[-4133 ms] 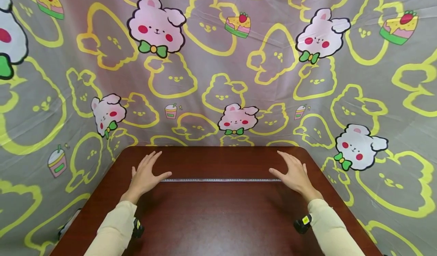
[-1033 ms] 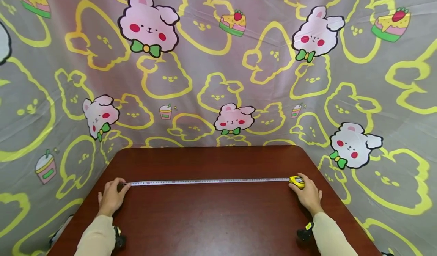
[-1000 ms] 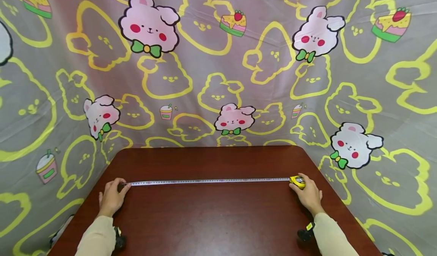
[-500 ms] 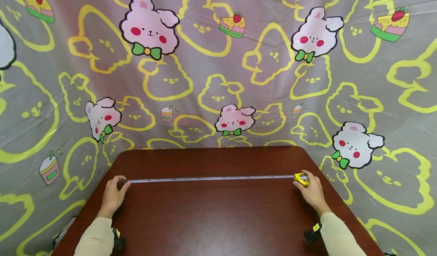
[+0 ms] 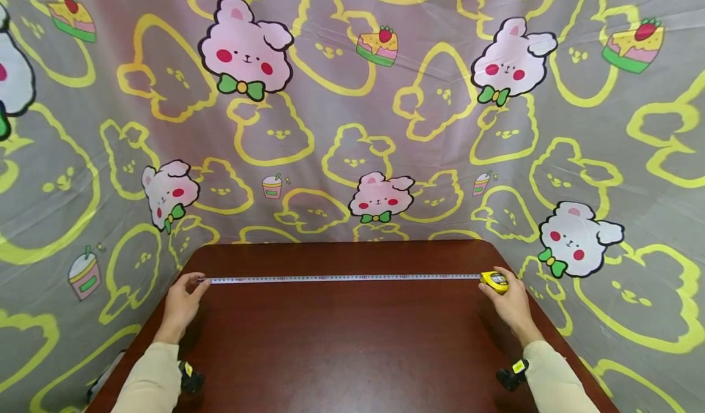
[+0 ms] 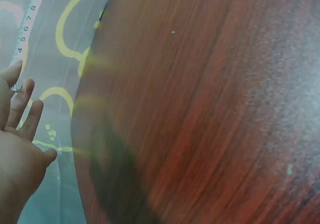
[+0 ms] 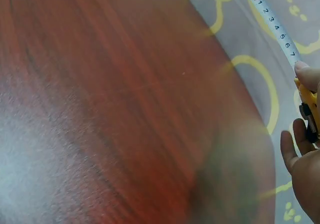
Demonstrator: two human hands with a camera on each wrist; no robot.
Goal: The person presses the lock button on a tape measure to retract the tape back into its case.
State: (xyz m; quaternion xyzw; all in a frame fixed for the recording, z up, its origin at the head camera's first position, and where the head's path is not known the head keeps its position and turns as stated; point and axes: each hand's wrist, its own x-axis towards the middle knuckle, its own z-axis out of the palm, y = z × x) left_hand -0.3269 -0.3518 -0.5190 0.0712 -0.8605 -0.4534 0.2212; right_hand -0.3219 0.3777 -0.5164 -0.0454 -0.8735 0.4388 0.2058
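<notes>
A yellow tape measure [image 5: 496,281] is gripped in my right hand [image 5: 513,306], its case between thumb and fingers. From it the white numbered blade [image 5: 341,278] stretches straight across to the left. My left hand [image 5: 182,303] pinches the blade's end between thumb and fingertips. In the left wrist view, the blade's low numbers [image 6: 24,34] show just beyond the thumb, with the other fingers spread below. The right wrist view has the yellow and black case [image 7: 309,107] partly cut off at the edge, and the thumb lies where the blade comes out.
A dark red-brown wooden table [image 5: 341,339] lies under both hands. Grey cloth [image 5: 341,95] printed with yellow outlines and white rabbits hangs around its back and sides. Each wrist wears a small black camera, such as the left one [image 5: 190,377].
Four seconds ago both hands were spread, with the blade lying behind them. Since then they hold its two ends. Over the last second the tape has risen slightly and the right hand moved a little right.
</notes>
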